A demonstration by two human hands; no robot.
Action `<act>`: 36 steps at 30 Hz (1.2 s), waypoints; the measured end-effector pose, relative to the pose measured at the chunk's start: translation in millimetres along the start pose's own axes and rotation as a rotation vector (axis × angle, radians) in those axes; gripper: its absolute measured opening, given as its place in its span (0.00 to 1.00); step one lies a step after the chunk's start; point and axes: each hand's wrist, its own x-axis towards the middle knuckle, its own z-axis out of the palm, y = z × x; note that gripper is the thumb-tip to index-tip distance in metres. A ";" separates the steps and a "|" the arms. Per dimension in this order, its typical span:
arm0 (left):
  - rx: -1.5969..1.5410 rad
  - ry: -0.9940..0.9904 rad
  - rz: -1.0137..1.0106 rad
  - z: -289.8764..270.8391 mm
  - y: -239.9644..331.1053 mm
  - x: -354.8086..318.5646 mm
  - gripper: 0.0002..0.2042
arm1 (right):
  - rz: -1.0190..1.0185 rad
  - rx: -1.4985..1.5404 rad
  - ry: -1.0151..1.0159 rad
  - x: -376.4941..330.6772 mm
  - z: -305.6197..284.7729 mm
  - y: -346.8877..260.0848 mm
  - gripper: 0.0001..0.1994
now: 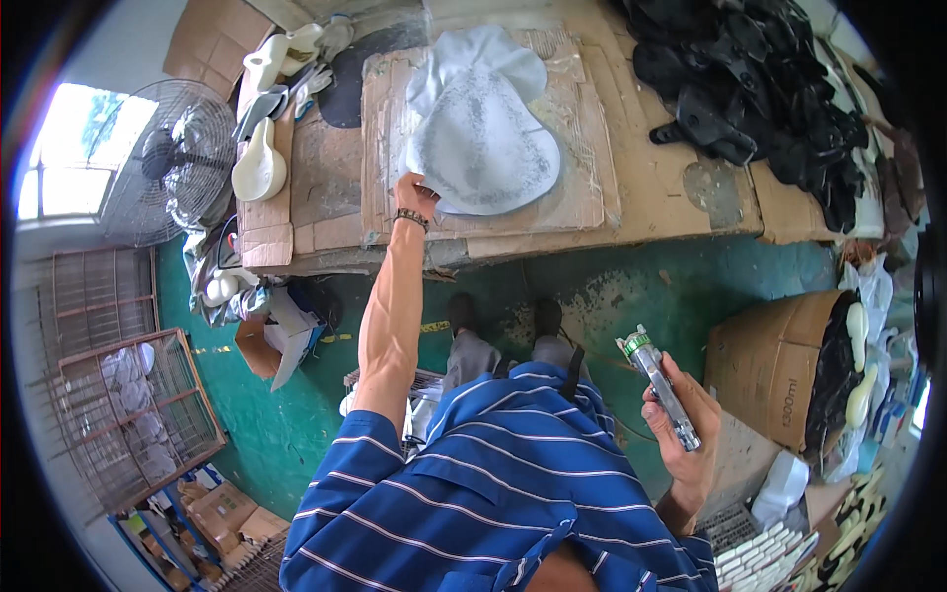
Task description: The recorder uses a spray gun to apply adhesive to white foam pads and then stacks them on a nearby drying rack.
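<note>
1. Table (681, 212): cardboard-covered, carrying the work.
2. Pale grey sheet (488, 138): lies on the table's cardboard.
3. Left hand (414, 195): fingers pinching the sheet's near edge.
4. Right hand (681, 419): fingers closed round a metal tube (659, 387), held off the table.

Bright daylight from the window (61, 153); fisheye edges bend, dark.

Pale grey speckled sheet (483, 138) on brown cardboard-covered worktop (651, 207); green-capped silver tube (661, 390); black soles (769, 89); green floor (631, 296); blue shirt (503, 493) with white stripes.
</note>
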 end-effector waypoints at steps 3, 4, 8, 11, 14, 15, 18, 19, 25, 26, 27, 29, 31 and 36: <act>-0.252 -0.204 0.121 37.4 28.4 -24.1 0.21 | -0.035 0.068 -0.045 6.2 -2.5 9.0 0.26; -0.271 -0.202 0.133 48.9 37.9 -35.2 0.21 | -0.064 0.056 -0.073 11.0 -3.1 12.6 0.26; -0.490 -0.405 0.239 83.5 86.3 -120.2 0.23 | -0.063 0.100 -0.156 28.9 9.8 8.4 0.26; -0.556 -0.532 0.367 40.7 111.6 -199.9 0.16 | -0.082 0.080 -0.292 36.6 25.2 6.9 0.26; -0.702 -0.418 0.418 30.4 101.1 -267.9 0.11 | 0.011 0.087 -0.362 42.5 42.4 2.6 0.25; -0.728 -0.367 0.525 14.5 92.1 -295.0 0.14 | 0.033 0.090 -0.431 45.3 49.0 5.8 0.24; -0.864 -0.297 0.658 -35.3 55.6 -348.2 0.18 | -0.029 0.000 -0.663 55.1 44.9 5.8 0.17; -0.911 -0.221 0.674 -50.7 45.1 -369.5 0.19 | -0.064 -0.018 -0.734 59.3 49.4 3.7 0.17; -1.300 0.155 0.784 -151.2 -66.8 -409.3 0.21 | -0.278 -0.368 -0.977 96.4 83.0 -18.1 0.23; -1.351 0.214 0.806 -171.4 -78.2 -410.9 0.22 | -0.296 -0.340 -0.994 95.4 98.8 -21.1 0.23; -1.369 0.292 0.850 -191.0 -85.5 -422.8 0.23 | -0.315 -0.359 -1.034 96.8 118.0 -24.9 0.23; -1.474 0.437 0.921 -243.3 -109.2 -432.9 0.24 | -0.324 -0.520 -1.086 96.4 156.3 -34.9 0.23; -1.498 0.546 1.051 -302.9 -129.3 -454.9 0.25 | -0.268 -0.552 -1.119 82.2 194.2 -43.8 0.22; -1.537 0.874 1.142 -434.3 -165.7 -508.0 0.21 | -0.274 -0.657 -1.275 51.2 277.9 -74.6 0.25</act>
